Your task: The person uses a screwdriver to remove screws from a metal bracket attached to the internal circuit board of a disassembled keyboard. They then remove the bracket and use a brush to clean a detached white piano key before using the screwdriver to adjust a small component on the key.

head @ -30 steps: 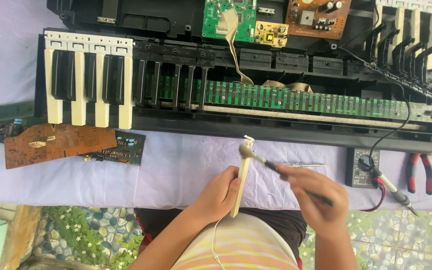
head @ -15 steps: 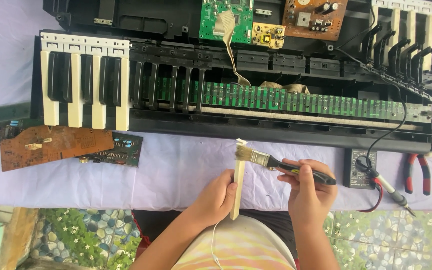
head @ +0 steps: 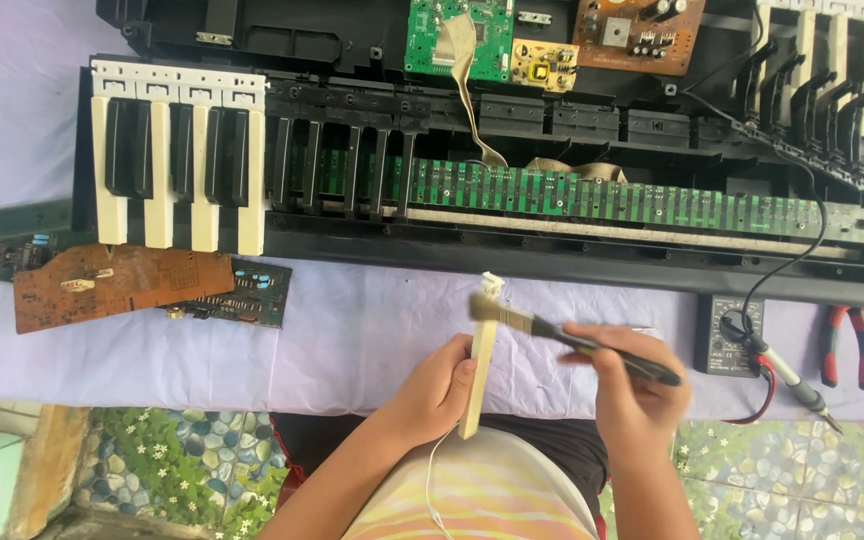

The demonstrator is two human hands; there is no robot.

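Observation:
My left hand (head: 435, 390) grips a loose cream-white piano key (head: 479, 360), held upright over the light purple cloth. My right hand (head: 627, 385) holds a small brush (head: 572, 340) with a dark handle; its bristles touch the upper part of the key. Behind them lies an opened electronic keyboard (head: 482, 170) with a long green circuit strip showing. A group of white and black keys (head: 177, 165) remains at its left end, and several more sit at the far right (head: 822, 70).
A brown circuit board (head: 117, 285) and a dark one (head: 237, 295) lie on the cloth at the left. A multimeter (head: 724, 335) with probe leads and red-handled pliers (head: 847, 345) lie at the right. Green, yellow and brown boards sit at the top.
The brush has shifted slightly along the top of the key while my right hand moved a little. My left hand holds the key in the same place.

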